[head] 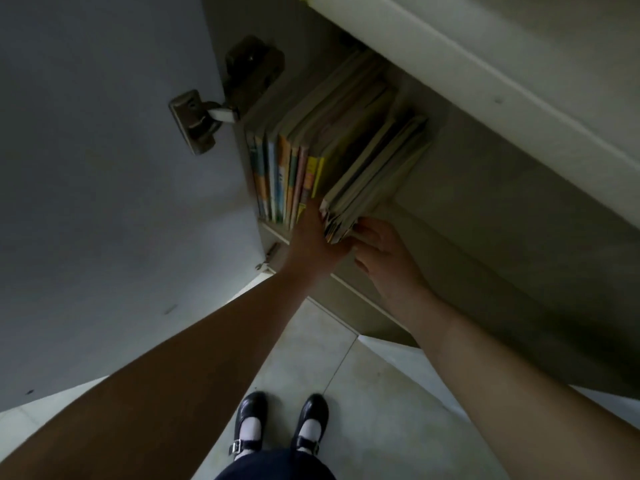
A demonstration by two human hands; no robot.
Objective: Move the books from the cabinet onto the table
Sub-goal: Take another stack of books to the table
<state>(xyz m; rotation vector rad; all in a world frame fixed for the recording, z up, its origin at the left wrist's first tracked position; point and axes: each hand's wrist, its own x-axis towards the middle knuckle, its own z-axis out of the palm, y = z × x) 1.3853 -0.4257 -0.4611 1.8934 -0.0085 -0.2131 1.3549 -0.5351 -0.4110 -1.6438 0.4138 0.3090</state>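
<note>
Inside the open cabinet (485,209) above pale floor tiles (346,393); both hands (343,242) around a book bundle (363,178)

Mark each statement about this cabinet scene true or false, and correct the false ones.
1. Books stand upright in the cabinet. True: the upright books stand in a row.
2. Both hands reach toward a bundle of books. True: the left hand and right hand flank the bundle of books.
3. The cabinet door is closed. False: the cabinet door stands open, hinge exposed.
4. The person is barefoot. False: black shoes with white socks.
5. A table with books on it is visible. False: only the floor shows.
</note>
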